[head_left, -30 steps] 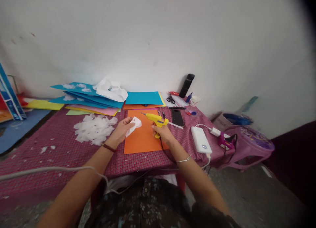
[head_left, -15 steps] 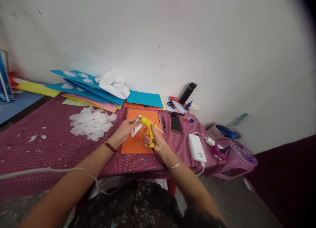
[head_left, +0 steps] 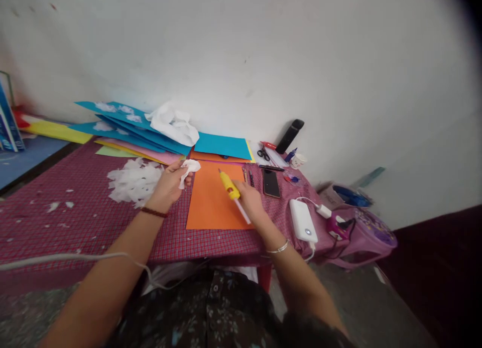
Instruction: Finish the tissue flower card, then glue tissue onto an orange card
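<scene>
Between the fingers of my left hand (head_left: 172,180) is a small piece of white tissue paper (head_left: 190,168), held up beside the orange sheet's left edge. My right hand (head_left: 248,197) grips a yellow glue gun (head_left: 229,185) over the orange sheet (head_left: 211,202). Its nozzle points away from me and a clear glue stick sticks out of its back. The handle and trigger are mostly hidden under the hand. Left of my left hand lies a heap of torn white tissue pieces (head_left: 130,182) on the checked tablecloth.
Blue sheets (head_left: 141,134) with white tufts and a crumpled tissue (head_left: 173,123) lie at the back left. On the right are a phone (head_left: 270,183), scissors (head_left: 263,153), a black bottle (head_left: 289,136) and a white power bank (head_left: 303,220). A cable (head_left: 75,257) crosses the front left.
My hands have moved apart. The left, with the tissue piece, went left towards the heap. The glue gun has turned in my right hand and moved away from the tissue.
</scene>
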Tool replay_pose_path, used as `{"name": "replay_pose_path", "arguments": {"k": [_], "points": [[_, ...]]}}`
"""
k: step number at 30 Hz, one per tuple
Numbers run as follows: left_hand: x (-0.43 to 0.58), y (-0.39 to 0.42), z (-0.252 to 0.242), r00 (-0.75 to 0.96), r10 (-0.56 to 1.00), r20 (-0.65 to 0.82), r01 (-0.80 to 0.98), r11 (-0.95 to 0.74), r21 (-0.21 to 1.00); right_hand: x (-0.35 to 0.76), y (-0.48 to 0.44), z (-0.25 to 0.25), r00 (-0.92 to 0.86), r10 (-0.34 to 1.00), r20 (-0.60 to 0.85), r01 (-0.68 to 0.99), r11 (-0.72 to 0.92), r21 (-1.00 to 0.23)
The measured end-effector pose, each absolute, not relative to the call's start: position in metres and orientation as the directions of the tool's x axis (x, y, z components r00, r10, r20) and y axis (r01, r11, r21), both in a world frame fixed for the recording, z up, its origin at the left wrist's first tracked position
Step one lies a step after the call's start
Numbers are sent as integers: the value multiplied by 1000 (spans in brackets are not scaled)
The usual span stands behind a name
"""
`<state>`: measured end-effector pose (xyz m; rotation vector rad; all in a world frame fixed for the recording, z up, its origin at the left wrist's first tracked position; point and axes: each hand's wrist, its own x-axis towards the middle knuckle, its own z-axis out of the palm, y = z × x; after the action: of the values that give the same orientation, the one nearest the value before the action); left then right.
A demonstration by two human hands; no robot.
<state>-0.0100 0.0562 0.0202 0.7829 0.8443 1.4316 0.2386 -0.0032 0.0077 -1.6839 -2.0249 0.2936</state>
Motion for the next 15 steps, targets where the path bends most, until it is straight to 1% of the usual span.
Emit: {"name": "replay_pose_path", "arguments": {"k": [2,3,4,7,10,12,15], "points": [[-10,55,23,-26,999,-29,-510,12,860,231,-10,5,-223,965,136,950,247,-192],[-10,55,25,-23,999,-34,-512,18,859,228,-13,4,-254,963,87,962,261,-77],[-11,55,26,-18,999,-41,-511,26,859,226,-16,4,-271,961,52,962,272,-16],[-11,55,29,16,998,-68,-494,67,867,223,-21,8,-307,952,3,952,307,4],[-9,55,26,9,996,-84,-455,79,887,226,-20,16,-359,928,-102,931,364,32],[-7,55,23,-24,997,-78,-423,61,904,229,-17,24,-381,909,-168,924,382,-28],[-3,55,17,-64,996,-56,-383,27,923,235,-12,33,-368,898,-240,925,329,-190]]}}
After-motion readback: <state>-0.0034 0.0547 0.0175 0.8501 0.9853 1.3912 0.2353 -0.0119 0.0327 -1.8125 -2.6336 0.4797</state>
